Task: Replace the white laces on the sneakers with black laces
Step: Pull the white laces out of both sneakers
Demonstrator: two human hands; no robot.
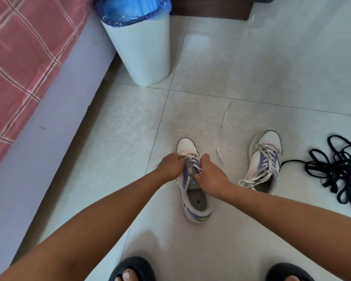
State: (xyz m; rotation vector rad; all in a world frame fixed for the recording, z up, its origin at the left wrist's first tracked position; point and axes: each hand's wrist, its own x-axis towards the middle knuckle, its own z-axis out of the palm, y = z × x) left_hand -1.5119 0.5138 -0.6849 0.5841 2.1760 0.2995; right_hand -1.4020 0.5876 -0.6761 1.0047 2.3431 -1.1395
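Fingers of both hands curl out of sight into the white lace [192,159] on the near sneaker [194,201]; left hand [170,166], right hand [209,177] pinching, exact grip hard to read.

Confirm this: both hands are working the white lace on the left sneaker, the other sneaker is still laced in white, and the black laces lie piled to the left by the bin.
One error: the black laces lie at the right, beside the other sneaker, not by the bin. The head view shows it. The left hand and right hand do work the left sneaker.

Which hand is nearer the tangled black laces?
Right. The right hand grips the near sneaker's white lace, on the side toward the tangled black laces; the left hand is farther.
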